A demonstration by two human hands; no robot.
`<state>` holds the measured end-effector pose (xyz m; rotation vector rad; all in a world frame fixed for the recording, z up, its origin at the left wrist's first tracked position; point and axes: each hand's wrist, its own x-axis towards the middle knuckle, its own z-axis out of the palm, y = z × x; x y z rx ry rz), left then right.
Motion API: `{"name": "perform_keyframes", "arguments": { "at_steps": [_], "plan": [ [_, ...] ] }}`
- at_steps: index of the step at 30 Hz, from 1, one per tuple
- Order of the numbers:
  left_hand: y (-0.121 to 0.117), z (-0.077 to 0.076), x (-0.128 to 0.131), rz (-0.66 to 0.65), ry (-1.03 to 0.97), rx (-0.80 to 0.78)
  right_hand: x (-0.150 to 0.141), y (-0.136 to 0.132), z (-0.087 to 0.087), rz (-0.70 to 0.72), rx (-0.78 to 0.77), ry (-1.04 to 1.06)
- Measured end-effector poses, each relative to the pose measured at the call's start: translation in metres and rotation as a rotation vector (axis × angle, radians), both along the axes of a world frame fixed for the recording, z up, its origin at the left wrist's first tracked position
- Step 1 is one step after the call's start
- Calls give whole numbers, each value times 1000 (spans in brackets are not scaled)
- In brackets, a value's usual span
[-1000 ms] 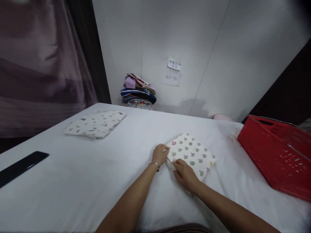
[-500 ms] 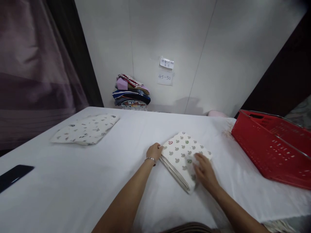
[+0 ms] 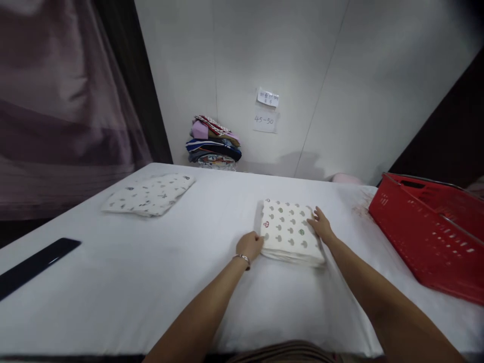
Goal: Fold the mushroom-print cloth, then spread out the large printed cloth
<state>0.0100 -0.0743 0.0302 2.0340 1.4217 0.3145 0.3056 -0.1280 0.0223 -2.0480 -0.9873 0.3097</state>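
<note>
A folded white cloth printed with grey, red and green mushrooms lies nearly square on the white-covered table. At its near left corner, the fingers of my left hand are closed on the edge; a bracelet circles that wrist. My right hand touches the far part of the right edge with fingers stretched out and apart. Layered folds show along the near side of the cloth.
Another folded patterned cloth lies at the far left of the white table. A dark flat object is at the left edge. On the right stands a red basket. Behind the table are stacked fabrics and wall labels.
The mushroom cloth has turned from a diamond position to nearly square with the table. My right hand has moved from its top to the right edge; my left hand stays at the left side.
</note>
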Motion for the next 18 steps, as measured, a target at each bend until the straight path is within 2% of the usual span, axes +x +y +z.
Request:
{"name": "perform_keyframes", "arguments": {
  "at_steps": [2,4,7,11,14,18],
  "plan": [
    [-14,0,3,-40,-15,-24,6,15,7,55,-54,-120],
    [-22,1,4,-58,-43,-56,0,20,11,115,-50,-179],
    [-21,2,3,-48,-108,-80,-29,6,6,274,-54,-309],
    [-18,2,6,0,-239,-36,-66,-23,-10,479,-211,-524],
    [-21,-1,9,8,-286,-17,-75,-33,-14,501,-272,-565],
    [-24,-7,8,19,-321,-25,-84,-27,-4,551,-189,-498]
  ]
}}
